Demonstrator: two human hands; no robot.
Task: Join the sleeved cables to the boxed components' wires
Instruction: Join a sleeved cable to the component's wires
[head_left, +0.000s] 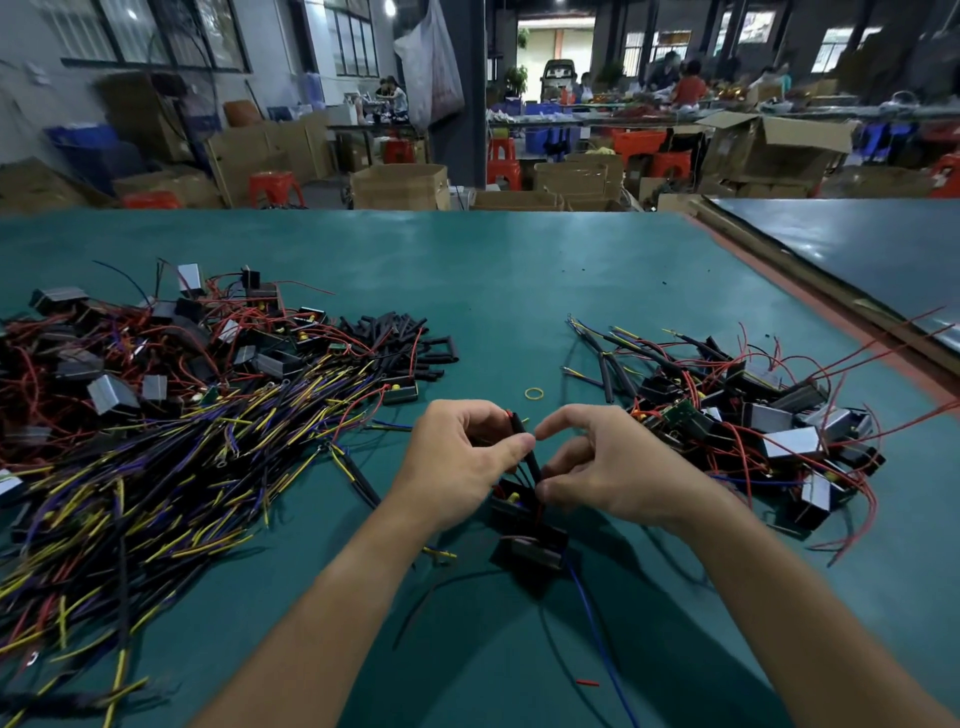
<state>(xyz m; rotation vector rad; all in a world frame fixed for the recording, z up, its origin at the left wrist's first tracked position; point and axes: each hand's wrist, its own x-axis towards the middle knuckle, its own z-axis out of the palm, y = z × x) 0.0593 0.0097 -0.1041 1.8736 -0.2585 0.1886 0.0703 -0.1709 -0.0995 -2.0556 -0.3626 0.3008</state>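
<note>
while left hand (457, 460) grips sleeved cable (520, 427), right hand (615, 467) pinches wires (540, 512).

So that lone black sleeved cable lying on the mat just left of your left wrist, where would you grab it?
Probably pinch the sleeved cable mid-sleeve, coming straight down from above. It lies flat on the mat, just off the pile, and the black sleeve is thicker and easier to hold than the thin yellow wire ends at its far end.

The left hand (462, 457) and right hand (613, 467) hide part of the sleeved cable (517, 428); the wire heap (156, 467) runs past the picture's left edge.
</note>
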